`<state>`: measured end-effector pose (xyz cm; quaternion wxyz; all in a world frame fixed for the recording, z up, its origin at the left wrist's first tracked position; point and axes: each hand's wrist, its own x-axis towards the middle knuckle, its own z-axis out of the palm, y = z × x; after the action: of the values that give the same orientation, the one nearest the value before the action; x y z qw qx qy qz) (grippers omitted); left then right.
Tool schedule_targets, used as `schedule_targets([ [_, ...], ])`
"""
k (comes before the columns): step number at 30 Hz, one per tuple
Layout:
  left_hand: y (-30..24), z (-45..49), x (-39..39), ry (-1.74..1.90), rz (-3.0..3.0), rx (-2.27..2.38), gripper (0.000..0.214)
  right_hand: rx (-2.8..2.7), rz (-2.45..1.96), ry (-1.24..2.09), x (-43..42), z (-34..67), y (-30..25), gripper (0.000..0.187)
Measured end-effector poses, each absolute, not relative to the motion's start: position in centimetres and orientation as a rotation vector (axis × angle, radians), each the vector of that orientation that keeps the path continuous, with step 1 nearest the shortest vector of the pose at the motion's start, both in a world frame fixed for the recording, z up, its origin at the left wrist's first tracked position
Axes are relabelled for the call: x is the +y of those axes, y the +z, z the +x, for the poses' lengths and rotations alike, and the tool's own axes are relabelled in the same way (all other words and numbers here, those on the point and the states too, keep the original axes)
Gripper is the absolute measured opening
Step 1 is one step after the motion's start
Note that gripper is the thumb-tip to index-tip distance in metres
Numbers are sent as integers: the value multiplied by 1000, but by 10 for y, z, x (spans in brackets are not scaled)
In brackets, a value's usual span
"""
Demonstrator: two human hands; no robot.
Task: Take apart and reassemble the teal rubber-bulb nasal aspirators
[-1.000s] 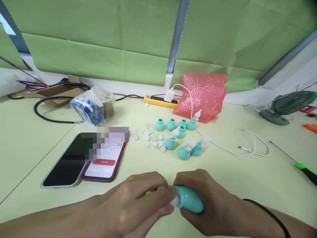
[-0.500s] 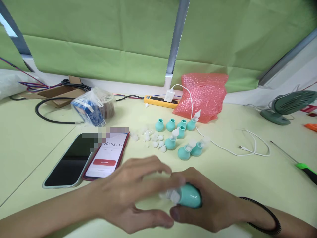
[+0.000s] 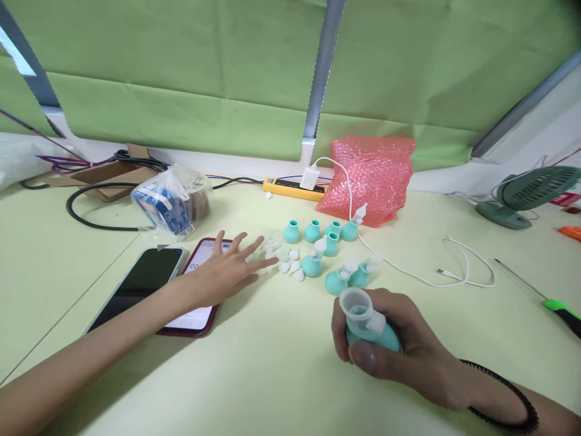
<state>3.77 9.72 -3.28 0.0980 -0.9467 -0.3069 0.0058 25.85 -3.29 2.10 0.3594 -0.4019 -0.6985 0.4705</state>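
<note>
While the right hand (image 3: 415,348) holds one round teal bottle (image 3: 384,340) in the lower right of the frame, the left hand (image 3: 222,275) reaches out just left of the middle. The right hand is curled shut around the teal bottle, with its thumb on the near side. A see-through top (image 3: 356,310) sits on that bottle, and its round, open end tips up toward us. A small white bit sticks out from the side of the top. A curly black band (image 3: 511,390) goes around the right wrist.

The left hand is wide open, with its palm down and its fingers spread apart, and I see nothing in it. It is over a phone with a dark red edge (image 3: 195,330). Its fingertips are right by a little heap of white pieces (image 3: 294,266) near the middle of the frame. I cannot tell if they touch.

More teal bottles stand on the pale table (image 3: 281,381), right of the white pieces. Four plain bottles (image 3: 312,231) have open mouths and no tops. Four topped bottles (image 3: 311,265) have see-through or white tops that lean to the right. The one farthest back is just beside a pink bubble-wrap bundle (image 3: 367,181). A dark phone (image 3: 145,281) lies at the left, and a green and black screwdriver (image 3: 556,307) lies at the right edge.
</note>
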Motion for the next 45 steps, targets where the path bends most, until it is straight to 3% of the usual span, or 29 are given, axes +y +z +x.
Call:
schedule_targets([
  [11, -50, 50, 76, 56, -2954, -711, 45, -1826, -1085, 1161, -32, 261, 23, 21],
  [20, -21, 56, 67, -9, -2935, -748, 26, -1810, -1129, 1162, -30, 263, 23, 25],
  [26, -35, 52, 69, 50, -2892, -671, 60, -1852, -1109, 1207, -28, 261, 24, 15],
  [31, -38, 52, 72, 1, -2947, -691, 52, -1859, -1128, 1122, -31, 261, 18, 6],
  [35, -29, 55, 70, -271, -3047, -723, 37, -1933, -1170, 919, -31, 262, 13, 8],
  [39, -9, 55, 54, -944, -3191, -935, 14, -2151, -1190, 610, -28, 261, 13, 14],
  [41, 3, 55, 41, -1296, -3292, -937, 12, -2223, -1218, 530, -26, 259, 14, 18],
  [45, 19, 54, 21, -1604, -3466, -778, 23, -2366, -1280, 528, -26, 257, 16, 22],
])
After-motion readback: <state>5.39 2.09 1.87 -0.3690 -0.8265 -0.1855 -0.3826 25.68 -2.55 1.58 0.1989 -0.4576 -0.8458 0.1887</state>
